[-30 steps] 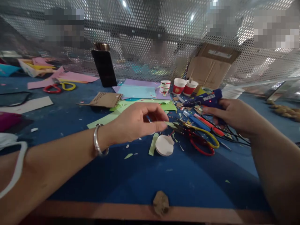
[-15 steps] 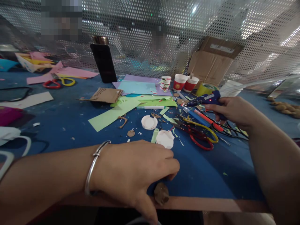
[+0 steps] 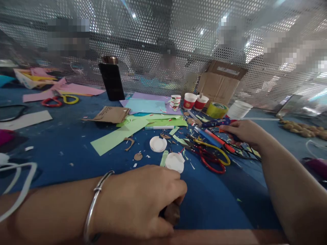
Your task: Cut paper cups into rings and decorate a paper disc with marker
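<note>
My left hand is closed round a small brown lump at the near edge of the blue table; a silver bangle sits on that wrist. My right hand grips a blue glue gun, mostly hidden under the fingers, its nozzle pointing left. Between the hands lie red-and-yellow scissors, two white paper discs and green paper strips.
Paper scraps litter the middle of the table. Red paper cups, a yellow tape roll, a stack of white cups and a cardboard box stand at the back by a perforated metal screen. A black phone stands upright; a second pair of scissors lies far left.
My left hand drew back from the paper scraps to the near table edge and closed on the brown lump. My right hand kept the glue gun and lowered it slightly.
</note>
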Demonstrator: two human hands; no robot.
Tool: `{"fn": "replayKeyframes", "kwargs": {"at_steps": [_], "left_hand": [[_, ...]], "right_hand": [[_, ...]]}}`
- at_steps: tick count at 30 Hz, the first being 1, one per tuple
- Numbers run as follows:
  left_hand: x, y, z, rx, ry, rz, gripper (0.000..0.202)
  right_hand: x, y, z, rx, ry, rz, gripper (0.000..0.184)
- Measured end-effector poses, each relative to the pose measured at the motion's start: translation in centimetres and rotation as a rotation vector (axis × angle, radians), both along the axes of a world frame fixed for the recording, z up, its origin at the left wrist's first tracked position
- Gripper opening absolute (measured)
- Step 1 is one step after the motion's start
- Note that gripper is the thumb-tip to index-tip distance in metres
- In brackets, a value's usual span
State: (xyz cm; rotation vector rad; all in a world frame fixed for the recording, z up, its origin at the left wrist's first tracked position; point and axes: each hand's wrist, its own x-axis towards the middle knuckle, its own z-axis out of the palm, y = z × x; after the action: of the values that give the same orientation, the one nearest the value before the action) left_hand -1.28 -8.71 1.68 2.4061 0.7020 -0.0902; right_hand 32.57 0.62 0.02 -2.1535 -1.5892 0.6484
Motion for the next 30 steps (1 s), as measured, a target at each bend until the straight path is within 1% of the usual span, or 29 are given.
{"fn": "replayKeyframes", "kwargs": {"at_steps": [5,8,10,13,16,18,19,20,22,24,25,26,28,30], "left_hand": [[-0.2,-0.1,-0.3,-0.003,0.007,0.020,0.018],[-0.3,-0.2,-0.3,0.015,0.008,0.047,0.019],[-0.3,-0.3,-0.1,0.014,0.027,0.049,0.018],[-0.1,-0.4,0.1,-0.013,0.061,0.042,0.016],[0.0,-0.6,0.0,-0.035,0.071,0.048,0.016],[-0.1,-0.5,0.0,-0.035,0.050,0.059,0.017],[-0.2,-0.5,0.0,-0.027,0.028,0.067,0.018],[-0.3,-0.3,0.1,-0.014,0.000,0.086,0.018],[-0.7,0.4,0.4,0.015,-0.067,0.148,0.019],[-1.0,1.4,0.8,0.028,-0.135,0.232,0.017],[-1.1,2.1,1.0,0.022,-0.162,0.252,0.015],[-1.2,2.7,1.1,0.062,-0.213,0.312,0.013],[-1.2,4.1,1.0,0.102,-0.314,0.417,0.017],[-1.2,5.2,0.4,0.107,-0.444,0.493,0.023]], "right_hand": [[0.6,0.4,-0.3,-0.078,-0.127,-0.037,0.041],[0.7,0.5,-0.1,-0.130,-0.241,-0.004,0.047],[0.7,0.6,0.1,-0.124,-0.328,0.037,0.049],[0.7,0.5,0.5,-0.079,-0.459,0.055,0.047],[0.2,-0.1,1.1,-0.002,-0.575,-0.031,0.046],[-0.8,-0.6,1.5,0.072,-0.621,-0.086,0.047],[-1.5,-1.0,1.7,0.122,-0.633,-0.103,0.044],[-2.3,-1.3,1.8,0.223,-0.617,-0.091,0.039],[-4.2,-2.1,1.8,0.384,-0.518,-0.005,0.029],[-6.5,-2.9,1.6,0.464,-0.359,0.168,0.024],[-7.6,-3.3,1.3,0.480,-0.263,0.287,0.023],[-8.7,-3.7,1.0,0.477,-0.194,0.418,0.021],[-10.6,-4.5,0.4,0.460,-0.171,0.671,0.015],[-12.0,-5.0,-0.1,0.439,-0.189,0.833,0.015]]}}
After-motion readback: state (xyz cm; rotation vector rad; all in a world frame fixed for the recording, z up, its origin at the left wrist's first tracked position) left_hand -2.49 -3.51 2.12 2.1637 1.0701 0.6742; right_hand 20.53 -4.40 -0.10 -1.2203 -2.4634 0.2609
